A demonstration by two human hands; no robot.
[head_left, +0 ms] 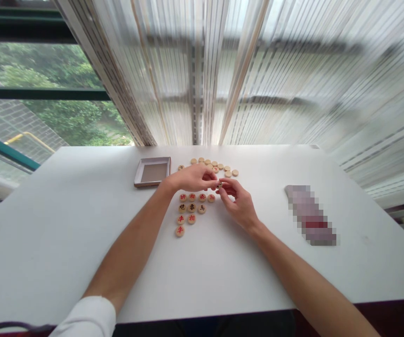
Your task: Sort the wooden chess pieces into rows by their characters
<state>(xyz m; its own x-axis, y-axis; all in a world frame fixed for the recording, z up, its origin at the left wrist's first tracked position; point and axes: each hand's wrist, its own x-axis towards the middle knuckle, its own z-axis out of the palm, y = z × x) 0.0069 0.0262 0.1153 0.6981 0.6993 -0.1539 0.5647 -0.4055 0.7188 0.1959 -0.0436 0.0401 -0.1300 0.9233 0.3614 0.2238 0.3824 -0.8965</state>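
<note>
Between the fingertips of both hands is a round wooden Chinese chess piece (219, 185) with a dark mark on it. My left hand (197, 178) comes in from the left and pinches its near side. From the right, my right hand (237, 202) grips it with thumb and fingers. Below the hands, face-up pieces lie in short rows: a top row with red characters (192, 197), a row with black characters (191, 208), then red ones, down to a single red piece (179, 230). Behind the hands lies a loose group of pieces (220, 166), mostly blank side up.
A shallow open box (153, 172) sits at the back left of the white table (65, 238). A blurred-out, pixelated object (310, 215) lies on the right. Vertical blinds (202, 70) hang behind the table, beside a window (65, 112) on the left.
</note>
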